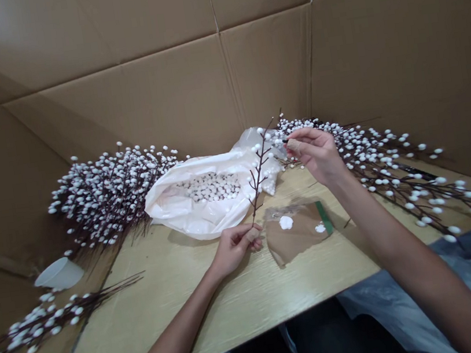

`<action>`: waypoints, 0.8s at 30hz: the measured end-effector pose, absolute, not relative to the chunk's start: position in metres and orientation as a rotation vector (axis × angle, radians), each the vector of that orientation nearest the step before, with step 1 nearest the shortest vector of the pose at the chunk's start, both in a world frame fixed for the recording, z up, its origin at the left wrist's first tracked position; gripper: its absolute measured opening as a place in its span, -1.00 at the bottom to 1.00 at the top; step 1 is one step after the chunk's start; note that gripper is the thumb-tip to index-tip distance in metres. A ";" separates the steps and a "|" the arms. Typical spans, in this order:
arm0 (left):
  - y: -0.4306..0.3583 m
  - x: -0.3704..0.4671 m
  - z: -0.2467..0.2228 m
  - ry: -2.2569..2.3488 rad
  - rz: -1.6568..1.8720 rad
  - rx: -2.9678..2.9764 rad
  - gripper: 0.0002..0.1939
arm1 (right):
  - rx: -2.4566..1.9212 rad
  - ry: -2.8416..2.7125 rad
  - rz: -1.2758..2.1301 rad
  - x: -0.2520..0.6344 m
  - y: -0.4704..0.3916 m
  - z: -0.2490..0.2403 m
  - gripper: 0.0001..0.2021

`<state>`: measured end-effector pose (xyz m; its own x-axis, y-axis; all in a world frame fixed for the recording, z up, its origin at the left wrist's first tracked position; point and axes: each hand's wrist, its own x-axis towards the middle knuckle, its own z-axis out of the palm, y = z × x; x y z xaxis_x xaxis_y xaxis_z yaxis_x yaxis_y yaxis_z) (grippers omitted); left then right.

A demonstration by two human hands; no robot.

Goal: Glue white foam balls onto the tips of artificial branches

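Note:
My left hand (pixel 240 247) is closed round the lower stem of a dark brown artificial berry branch (pixel 257 182), held upright and leaning right. A few white berries sit on its upper part, while other twigs are bare. Up to the right, my right hand (pixel 314 151) pinches something small and dark at the fingertips, too small to name. Behind the branch lies an open white plastic bag (pixel 190 226) with many white berries (pixel 213 187) inside. Just right of my left hand, a piece of brown cardboard (pixel 291 244) bears two blobs of white paste (pixel 286 222).
Berry branches are heaped at the back left (pixel 106 189) and along the right (pixel 372 151). A white plastic cup (pixel 59 273) stands at the left, near a smaller bunch of branches (pixel 49 319). Cardboard walls (pixel 164 104) enclose the wooden table (pixel 151 323). Clear plastic sheeting (pixel 452 280) lies lower right.

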<state>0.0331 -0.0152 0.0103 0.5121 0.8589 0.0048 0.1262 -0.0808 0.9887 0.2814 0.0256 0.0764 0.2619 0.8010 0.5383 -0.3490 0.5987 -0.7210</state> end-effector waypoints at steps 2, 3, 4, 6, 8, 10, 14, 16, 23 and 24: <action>-0.015 0.033 0.010 0.873 0.761 1.555 -0.52 | -0.517 -1.040 0.828 0.281 0.026 0.077 -0.80; -0.015 0.033 0.010 0.871 0.761 1.555 -0.52 | -0.516 -1.045 0.831 0.281 0.025 0.077 -0.81; -0.015 0.033 0.010 0.870 0.761 1.555 -0.52 | -0.515 -1.051 0.836 0.281 0.025 0.077 -0.81; -0.015 0.033 0.009 0.871 0.758 1.554 -0.52 | -0.514 -1.059 0.849 0.280 0.024 0.077 -0.82; -0.014 0.033 0.009 0.872 0.754 1.556 -0.51 | -0.511 -1.063 0.859 0.280 0.024 0.077 -0.83; -0.014 0.033 0.009 0.871 0.758 1.553 -0.50 | -0.512 -1.070 0.861 0.279 0.024 0.077 -0.83; -0.015 0.033 0.010 0.882 0.764 1.539 -0.50 | -0.523 -1.085 0.866 0.280 0.023 0.077 -0.84; -0.015 0.033 0.011 0.883 0.767 1.535 -0.50 | -0.532 -1.083 0.865 0.280 0.023 0.078 -0.84; -0.015 0.034 0.011 0.886 0.770 1.528 -0.48 | -0.584 -1.071 0.899 0.280 0.022 0.078 -0.84; -0.015 0.034 0.011 0.887 0.770 1.528 -0.48 | -0.585 -1.069 0.903 0.280 0.022 0.078 -0.84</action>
<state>0.0339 -0.0151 0.0113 0.4990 0.8666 -0.0034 0.1174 -0.0637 0.9910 0.2803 0.0219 0.0779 0.1943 0.8518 0.4865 -0.3374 0.5237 -0.7823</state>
